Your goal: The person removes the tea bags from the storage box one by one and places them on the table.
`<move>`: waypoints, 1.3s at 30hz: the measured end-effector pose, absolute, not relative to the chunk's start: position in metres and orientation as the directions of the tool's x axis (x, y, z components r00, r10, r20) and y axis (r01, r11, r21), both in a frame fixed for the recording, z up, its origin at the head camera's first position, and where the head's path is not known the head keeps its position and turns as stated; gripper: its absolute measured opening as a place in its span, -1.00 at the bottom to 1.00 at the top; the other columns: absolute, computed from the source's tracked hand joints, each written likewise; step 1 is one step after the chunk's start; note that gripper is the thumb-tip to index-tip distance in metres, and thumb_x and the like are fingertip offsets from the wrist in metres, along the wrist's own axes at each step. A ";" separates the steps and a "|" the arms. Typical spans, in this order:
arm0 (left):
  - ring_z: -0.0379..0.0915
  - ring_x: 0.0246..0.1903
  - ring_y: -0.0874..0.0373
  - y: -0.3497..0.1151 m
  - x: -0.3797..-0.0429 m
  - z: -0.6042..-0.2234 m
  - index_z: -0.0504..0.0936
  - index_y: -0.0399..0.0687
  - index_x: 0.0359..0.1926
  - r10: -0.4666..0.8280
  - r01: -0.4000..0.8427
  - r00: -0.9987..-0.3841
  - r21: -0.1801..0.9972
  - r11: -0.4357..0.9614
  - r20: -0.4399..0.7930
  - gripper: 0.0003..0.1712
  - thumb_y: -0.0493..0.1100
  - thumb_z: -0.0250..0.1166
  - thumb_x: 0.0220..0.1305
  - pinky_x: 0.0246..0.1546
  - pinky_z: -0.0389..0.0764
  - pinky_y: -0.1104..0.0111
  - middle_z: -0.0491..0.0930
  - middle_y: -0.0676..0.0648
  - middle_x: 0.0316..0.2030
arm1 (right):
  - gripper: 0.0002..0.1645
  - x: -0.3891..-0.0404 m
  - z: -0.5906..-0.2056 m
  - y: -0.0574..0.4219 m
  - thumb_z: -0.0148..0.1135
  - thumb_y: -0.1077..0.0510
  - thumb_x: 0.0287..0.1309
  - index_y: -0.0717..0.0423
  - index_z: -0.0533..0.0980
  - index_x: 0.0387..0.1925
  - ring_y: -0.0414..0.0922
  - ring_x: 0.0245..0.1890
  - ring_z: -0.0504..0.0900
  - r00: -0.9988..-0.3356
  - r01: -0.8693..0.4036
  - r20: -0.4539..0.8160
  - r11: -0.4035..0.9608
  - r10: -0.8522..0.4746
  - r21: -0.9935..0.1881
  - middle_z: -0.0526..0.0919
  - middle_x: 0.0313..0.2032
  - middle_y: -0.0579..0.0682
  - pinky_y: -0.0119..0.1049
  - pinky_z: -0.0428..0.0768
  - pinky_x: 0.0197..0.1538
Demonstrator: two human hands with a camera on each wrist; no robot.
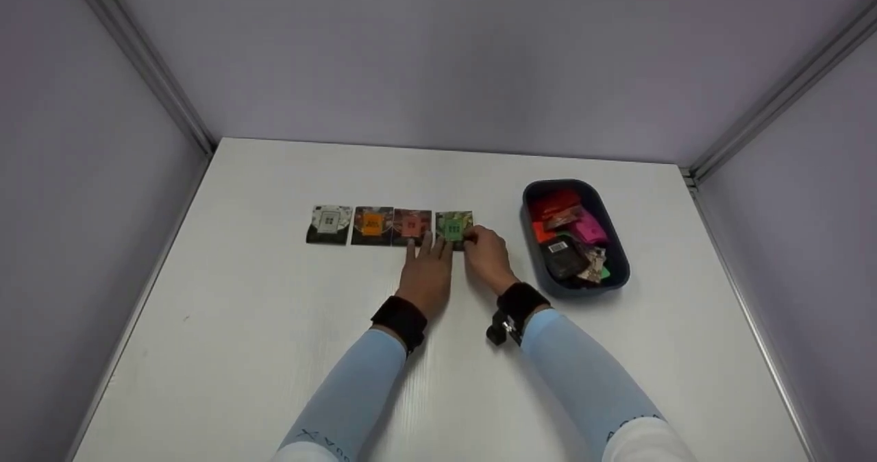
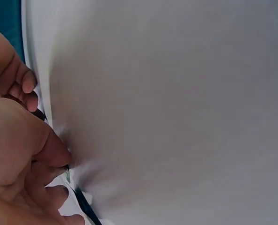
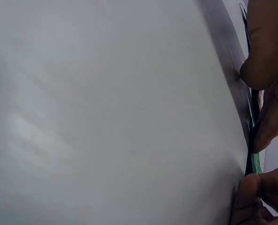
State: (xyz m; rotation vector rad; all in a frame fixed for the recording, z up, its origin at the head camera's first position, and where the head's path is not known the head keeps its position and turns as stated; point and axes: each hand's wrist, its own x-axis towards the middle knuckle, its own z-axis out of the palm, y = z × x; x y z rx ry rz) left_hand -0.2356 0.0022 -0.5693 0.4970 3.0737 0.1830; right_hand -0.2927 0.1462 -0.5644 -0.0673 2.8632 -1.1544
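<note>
Four small square packets lie in a row: a white and black packet (image 1: 329, 224), an orange-labelled packet (image 1: 373, 225), a red-labelled packet (image 1: 411, 225) and a green-labelled packet (image 1: 453, 227). My left hand (image 1: 426, 277) lies palm down with extended fingers, their tips over the lower edges of the red and green packets. At the right edge of the green packet, my right hand (image 1: 488, 255) pinches its lower corner with curled fingers. In the right wrist view a green strip of packet (image 3: 257, 164) shows between the fingers.
A dark blue tub (image 1: 620, 260) stands right of my right hand, holding a jumble of red, pink, black and patterned packets (image 1: 565, 256). The white table (image 1: 240, 352) is bounded by grey panels at the back and sides.
</note>
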 end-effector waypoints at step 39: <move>0.24 0.43 -0.26 -0.003 -0.214 -0.547 0.46 -0.28 0.36 0.180 0.276 -0.955 0.486 0.829 0.235 -0.46 -0.24 0.28 0.41 0.41 0.28 -0.08 0.48 -0.32 0.29 | -0.72 -0.236 -0.528 0.180 0.18 0.20 0.39 0.26 0.64 0.01 0.01 -0.24 0.66 -0.980 -0.187 0.176 0.718 -0.090 -0.671 0.63 -0.12 0.16 -0.08 0.63 -0.15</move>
